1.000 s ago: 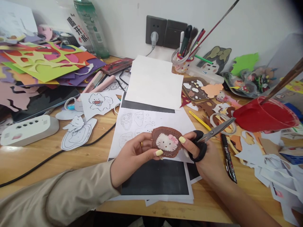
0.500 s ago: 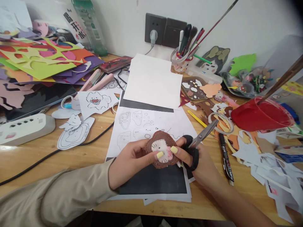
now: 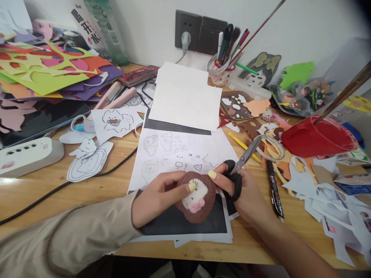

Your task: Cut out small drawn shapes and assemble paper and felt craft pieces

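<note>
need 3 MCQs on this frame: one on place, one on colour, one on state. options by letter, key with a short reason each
1. Where is the red cup?
A. On the desk's right side, past the right hand
B. In the left hand
C. On the white sheet

2. What colour is the patch around the white cat face?
A. Green
B. Brown
C. Blue

3. How are the scissors held?
A. Lying loose on the desk
B. In the right hand, blades pointing up and away
C. In the left hand, blades in the patch

Key:
1 A: the cup lies tipped among paper scraps to the right of the right hand.
2 B: the felt around the face is brown.
3 B: right-hand fingers grip the black handles; the left hand pinches the patch.
</note>
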The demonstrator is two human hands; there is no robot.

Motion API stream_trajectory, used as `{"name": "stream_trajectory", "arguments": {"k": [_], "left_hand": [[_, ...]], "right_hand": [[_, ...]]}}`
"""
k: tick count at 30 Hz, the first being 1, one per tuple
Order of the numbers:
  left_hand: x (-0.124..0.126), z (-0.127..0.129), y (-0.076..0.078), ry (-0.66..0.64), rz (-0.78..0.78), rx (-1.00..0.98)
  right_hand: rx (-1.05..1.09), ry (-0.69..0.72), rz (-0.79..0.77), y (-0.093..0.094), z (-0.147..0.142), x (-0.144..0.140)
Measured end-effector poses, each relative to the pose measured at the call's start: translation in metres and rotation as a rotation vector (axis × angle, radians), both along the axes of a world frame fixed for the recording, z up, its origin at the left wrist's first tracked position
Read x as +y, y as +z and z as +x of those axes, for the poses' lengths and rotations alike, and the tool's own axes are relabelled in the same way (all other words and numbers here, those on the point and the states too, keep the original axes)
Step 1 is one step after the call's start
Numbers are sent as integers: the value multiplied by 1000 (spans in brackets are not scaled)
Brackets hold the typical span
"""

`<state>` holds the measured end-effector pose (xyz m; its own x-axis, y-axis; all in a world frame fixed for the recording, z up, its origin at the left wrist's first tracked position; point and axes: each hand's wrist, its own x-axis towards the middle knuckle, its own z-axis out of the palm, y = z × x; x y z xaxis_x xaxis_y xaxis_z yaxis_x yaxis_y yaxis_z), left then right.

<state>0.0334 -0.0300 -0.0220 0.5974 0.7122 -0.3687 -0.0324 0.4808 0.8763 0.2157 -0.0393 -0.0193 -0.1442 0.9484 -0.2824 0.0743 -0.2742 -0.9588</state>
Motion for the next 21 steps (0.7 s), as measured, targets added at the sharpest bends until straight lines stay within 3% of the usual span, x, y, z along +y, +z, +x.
{"name": "stream_trajectory", "arguments": {"k": [4, 10, 14, 18, 21], "left_hand": [[1, -1, -3, 169, 69, 15], [-2, 3, -1, 107, -54, -164], [-3, 2, -1, 103, -53, -148], [-3, 1, -2, 150, -11, -181], [-2, -1, -3, 249, 19, -203]], "right_hand": [[42, 46, 15, -1, 0, 0], [48, 5, 31, 1, -1, 0], [-32, 61, 9, 2, -2, -1], [28, 13, 15, 1, -1, -1], [128, 172, -22, 1, 2, 0]]}}
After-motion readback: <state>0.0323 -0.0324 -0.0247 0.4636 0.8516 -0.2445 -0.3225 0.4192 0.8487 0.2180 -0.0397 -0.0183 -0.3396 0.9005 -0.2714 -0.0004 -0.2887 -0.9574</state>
